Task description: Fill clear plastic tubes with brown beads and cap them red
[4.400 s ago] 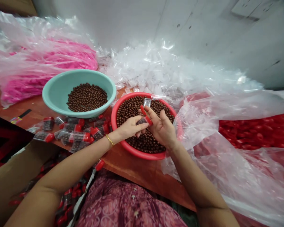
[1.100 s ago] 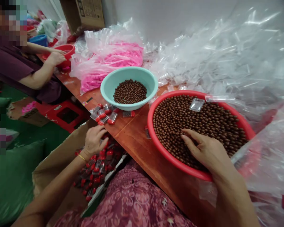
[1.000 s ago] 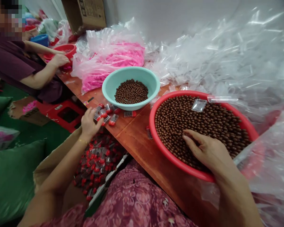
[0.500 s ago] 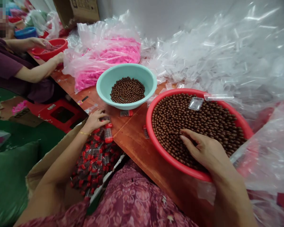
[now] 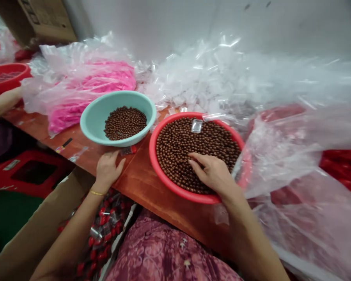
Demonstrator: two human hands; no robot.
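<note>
My right hand lies at 1 o'clock, fingers loosely together, on the brown balls heaped in the red plastic basin, with a small clear bag on top of them. My left hand rests open on the wooden table at 11 o'clock, pinching nothing, near a red-capped tube. More red-capped tubes lie in a cardboard box at 7 o'clock. Farther off at 11 o'clock, a teal bowl holds more balls, with bagged pink pieces behind it and clear bags piled at 12 o'clock
</note>
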